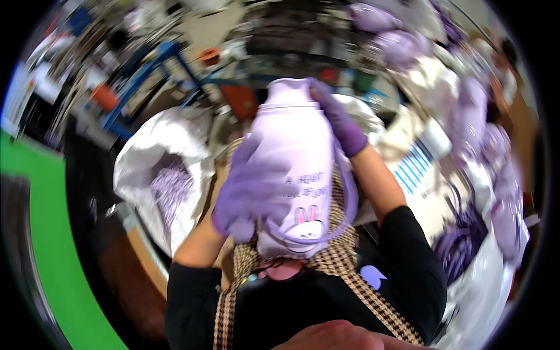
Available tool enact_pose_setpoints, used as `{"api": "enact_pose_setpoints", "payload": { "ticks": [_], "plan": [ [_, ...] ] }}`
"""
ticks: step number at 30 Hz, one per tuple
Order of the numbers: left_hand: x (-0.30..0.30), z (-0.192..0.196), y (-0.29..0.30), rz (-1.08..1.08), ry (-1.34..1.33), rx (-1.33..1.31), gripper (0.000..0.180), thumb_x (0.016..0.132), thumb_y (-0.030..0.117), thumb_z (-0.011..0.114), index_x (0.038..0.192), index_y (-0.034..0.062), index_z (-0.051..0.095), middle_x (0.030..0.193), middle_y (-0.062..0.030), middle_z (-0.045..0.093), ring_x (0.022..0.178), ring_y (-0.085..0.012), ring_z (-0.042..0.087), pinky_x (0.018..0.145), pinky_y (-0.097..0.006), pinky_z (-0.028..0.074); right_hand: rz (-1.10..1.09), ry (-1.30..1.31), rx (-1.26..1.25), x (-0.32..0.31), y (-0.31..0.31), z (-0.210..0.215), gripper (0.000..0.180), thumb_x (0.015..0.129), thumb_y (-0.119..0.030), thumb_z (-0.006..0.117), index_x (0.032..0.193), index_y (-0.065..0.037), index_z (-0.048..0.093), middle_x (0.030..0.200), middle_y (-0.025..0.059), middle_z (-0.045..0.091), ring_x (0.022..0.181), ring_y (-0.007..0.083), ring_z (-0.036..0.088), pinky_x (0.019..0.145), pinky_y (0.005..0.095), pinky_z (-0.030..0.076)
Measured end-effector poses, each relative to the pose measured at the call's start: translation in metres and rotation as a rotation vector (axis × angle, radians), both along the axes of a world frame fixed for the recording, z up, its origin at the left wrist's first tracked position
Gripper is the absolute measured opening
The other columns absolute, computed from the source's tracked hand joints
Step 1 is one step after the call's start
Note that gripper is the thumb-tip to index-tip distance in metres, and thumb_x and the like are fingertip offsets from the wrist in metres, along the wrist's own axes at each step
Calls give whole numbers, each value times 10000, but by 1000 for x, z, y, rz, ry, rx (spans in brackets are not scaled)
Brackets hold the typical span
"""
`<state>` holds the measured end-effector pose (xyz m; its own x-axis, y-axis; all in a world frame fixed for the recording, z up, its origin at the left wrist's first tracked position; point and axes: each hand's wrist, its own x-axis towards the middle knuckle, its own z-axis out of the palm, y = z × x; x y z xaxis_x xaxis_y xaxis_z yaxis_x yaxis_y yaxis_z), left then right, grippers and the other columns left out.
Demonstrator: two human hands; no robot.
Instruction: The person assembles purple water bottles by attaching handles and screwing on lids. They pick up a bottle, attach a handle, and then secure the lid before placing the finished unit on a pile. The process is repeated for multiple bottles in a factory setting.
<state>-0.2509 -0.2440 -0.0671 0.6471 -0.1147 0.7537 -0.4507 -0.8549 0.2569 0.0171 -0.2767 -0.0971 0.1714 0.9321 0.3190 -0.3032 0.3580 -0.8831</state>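
Note:
A large lilac bottle (300,137) with a narrower neck, dark lettering and a printed rabbit stands in front of my chest. I wear purple gloves on both hands. My right hand (338,119) is closed round the bottle's neck at its upper right, with the fingertips hidden behind it. Across the lower left side of the bottle, my left hand (251,189) grips it, thumb and fingers apart and somewhat blurred. A purple strap (350,198) loops down the bottle's right side and across its lower front, below the rabbit.
To the left, a white sack (137,157) holds thin lilac strips (172,184). Shiny lilac wrapped pieces (469,116) are piled at the right, above a bundle of purple straps (461,239). A blue metal frame (143,76) stands at the back left, beside green flooring (41,233).

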Motion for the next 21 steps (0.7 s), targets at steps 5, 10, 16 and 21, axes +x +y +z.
{"api": "enact_pose_setpoints", "payload": {
  "ticks": [5, 10, 16, 21],
  "plan": [
    [-34, -72, -25, 533, -279, -648, 227, 982, 202, 532, 946, -6, 616, 1225, -180, 638, 1197, -335, 582, 1127, -489, 381, -474, -214, -132, 97, -85, -20, 421, 1027, -352, 557, 1281, -17, 550, 1192, 56, 566, 1100, 145, 525, 955, 313, 446],
    [-65, -144, 22, 597, -212, -822, 292, 1058, 235, 466, 1089, -42, 554, 1182, -183, 621, 1079, -271, 610, 977, -380, 485, -773, 260, 518, 258, -351, -147, 594, 1092, -388, 368, 1560, -32, 281, 1520, 158, 449, 1392, 288, 450, 1145, 461, 405],
    [-28, -147, 20, 625, -57, -754, 300, 1063, 215, 434, 1043, -52, 572, 1072, -151, 633, 1016, -258, 627, 933, -365, 491, -1593, 212, 481, 265, -385, -30, 717, 889, -527, 625, 1470, -129, 490, 1455, 98, 546, 1311, 287, 533, 1108, 418, 452],
    [18, -132, 11, 546, -58, -736, 227, 999, 101, 484, 901, -20, 648, 1017, -145, 691, 970, -269, 644, 936, -399, 494, -1282, 380, 318, 351, -406, 9, 602, 926, -408, 611, 1417, -87, 474, 1420, 151, 529, 1268, 346, 540, 1027, 503, 522]
  ]
}}
